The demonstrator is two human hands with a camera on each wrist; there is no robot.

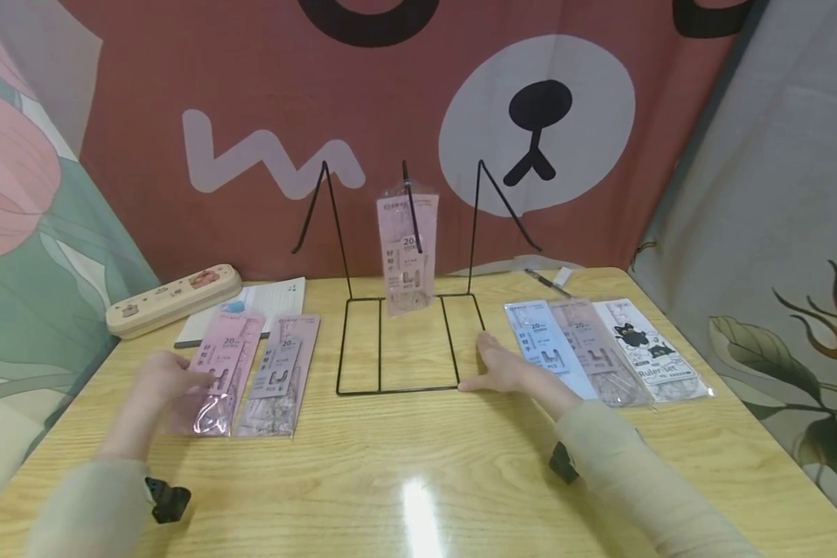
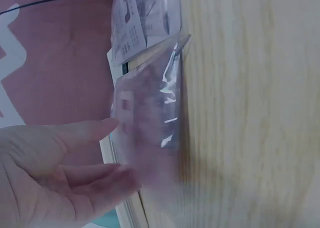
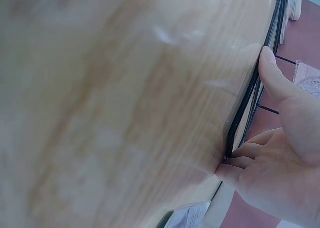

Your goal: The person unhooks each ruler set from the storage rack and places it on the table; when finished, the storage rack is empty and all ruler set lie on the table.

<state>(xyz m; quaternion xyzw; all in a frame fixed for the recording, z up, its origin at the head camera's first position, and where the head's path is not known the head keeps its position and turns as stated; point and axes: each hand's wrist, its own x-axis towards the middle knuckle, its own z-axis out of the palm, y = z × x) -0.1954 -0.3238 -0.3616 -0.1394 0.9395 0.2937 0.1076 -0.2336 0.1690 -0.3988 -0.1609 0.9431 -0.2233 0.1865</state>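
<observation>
At the left, my left hand [image 1: 156,384] grips the left edge of a pink packaged ruler set [image 1: 226,349], its fingertips blurred in the left wrist view. A mauve packaged ruler set [image 1: 279,376] lies close to its right. My right hand [image 1: 509,368] holds the front right corner of a black wire display rack [image 1: 397,391], the thumb on its front bar and the fingers by its side bar. That corner also shows between thumb and fingers in the right wrist view. A pink packaged ruler set [image 1: 394,240] hangs upright from the rack's middle hook; its two outer hooks bear nothing.
On the right lie a blue ruler set [image 1: 551,349], a mauve one [image 1: 596,353] and a white one [image 1: 652,349]. A cream pencil case [image 1: 174,298] rests by an open notebook [image 1: 282,298] at the back left. A pen [image 1: 547,281] lies at the back right.
</observation>
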